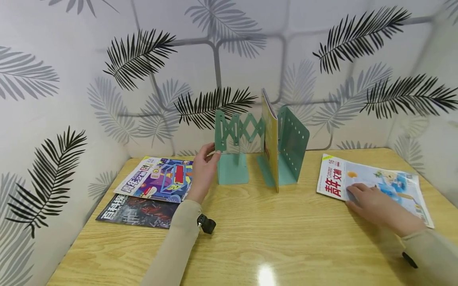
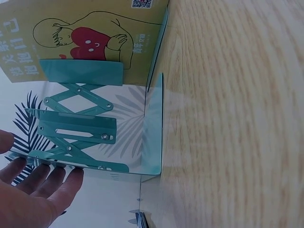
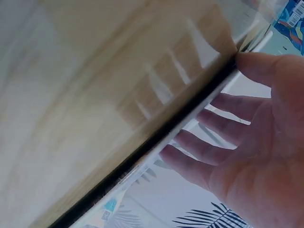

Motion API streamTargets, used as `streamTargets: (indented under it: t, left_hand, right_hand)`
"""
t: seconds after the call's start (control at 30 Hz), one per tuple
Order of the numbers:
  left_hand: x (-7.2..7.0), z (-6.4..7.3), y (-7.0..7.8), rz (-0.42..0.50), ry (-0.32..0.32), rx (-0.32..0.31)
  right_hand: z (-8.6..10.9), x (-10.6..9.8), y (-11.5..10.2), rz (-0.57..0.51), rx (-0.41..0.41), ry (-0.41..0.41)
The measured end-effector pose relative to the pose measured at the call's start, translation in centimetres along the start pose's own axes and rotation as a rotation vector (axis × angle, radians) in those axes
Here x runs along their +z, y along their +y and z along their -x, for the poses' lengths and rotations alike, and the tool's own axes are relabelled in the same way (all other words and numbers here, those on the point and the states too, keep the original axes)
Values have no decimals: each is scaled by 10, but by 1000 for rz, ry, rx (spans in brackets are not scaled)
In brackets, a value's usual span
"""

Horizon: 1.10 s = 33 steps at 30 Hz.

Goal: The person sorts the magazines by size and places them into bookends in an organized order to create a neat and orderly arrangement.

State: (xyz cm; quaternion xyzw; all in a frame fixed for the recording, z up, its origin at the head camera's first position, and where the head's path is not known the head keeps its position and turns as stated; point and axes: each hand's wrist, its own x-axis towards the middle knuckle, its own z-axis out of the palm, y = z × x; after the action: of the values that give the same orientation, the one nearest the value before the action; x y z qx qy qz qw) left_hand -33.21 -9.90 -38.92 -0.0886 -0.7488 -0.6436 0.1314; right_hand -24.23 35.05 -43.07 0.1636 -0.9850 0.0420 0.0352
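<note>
In the head view a green metal expanding bookend (image 1: pixel 294 145) stands near the wall, its lattice stretched between end plates. A yellow book (image 1: pixel 270 139) stands upright against its right part; the left wrist view shows a red heart on that book's cover (image 2: pixel 90 42). My left hand (image 1: pixel 204 169) is at the bookend's left end plate, fingertips (image 2: pixel 71 183) touching its outer face, thumb near the top edge. My right hand (image 1: pixel 381 208) rests over a pale blue and white magazine (image 1: pixel 334 174) lying flat, with fingers extended and thumb at its near edge.
On the left, a purple magazine (image 1: pixel 157 178) overlaps a dark magazine (image 1: pixel 139 212) on the wooden table (image 1: pixel 272 234). Behind the table is a wall (image 1: pixel 247 71) with a leaf pattern. A black wrist device (image 1: pixel 206 223) sits at my left cuff.
</note>
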Motion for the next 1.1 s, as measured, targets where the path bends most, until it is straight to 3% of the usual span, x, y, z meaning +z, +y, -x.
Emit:
streamTargets:
  t: [0.53, 0.73, 0.83, 1.1]
  left_hand:
    - [1, 0, 0, -2, 4, 4]
    - [0, 0, 0, -7, 3, -2]
    - [0, 0, 0, -7, 1, -2]
    - [0, -2, 0, 12, -9, -12]
  right_hand:
    - [0, -3, -8, 71, -107, 142]
    - [-5, -3, -7, 99, -143, 236]
    - [-7, -3, -7, 101, -131, 266]
    - [-16, -6, -10, 84, 20, 216]
